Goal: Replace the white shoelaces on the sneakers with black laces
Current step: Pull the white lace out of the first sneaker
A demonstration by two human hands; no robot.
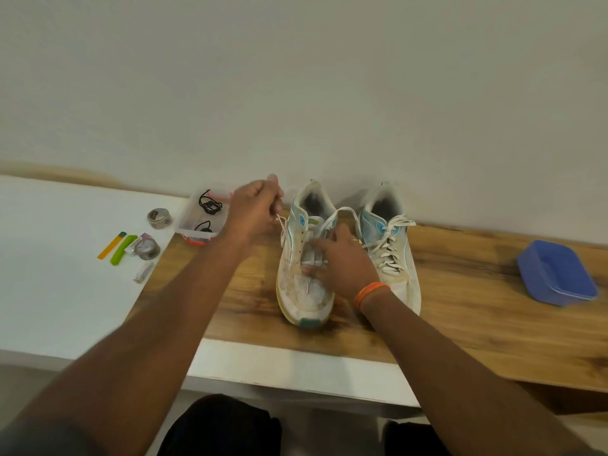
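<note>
Two worn white sneakers with blue accents stand side by side on the wooden board, toes toward me. The left sneaker (297, 291) is partly unlaced. My left hand (255, 207) pinches its white lace (281, 225) and holds it raised up and to the left. My right hand (342, 261) rests on the left sneaker's tongue, fingers over the eyelets. The right sneaker (399, 255) is still fully laced in white. Black laces (210, 205) lie coiled in a small clear box (184, 225) left of the shoes.
The wooden board (460, 324) lies on a white table (49, 274) against a wall. Two tape rolls (159, 218), a green clip (123, 250), an orange strip and a small tube lie at the left. A blue plastic container (556, 274) sits at the right.
</note>
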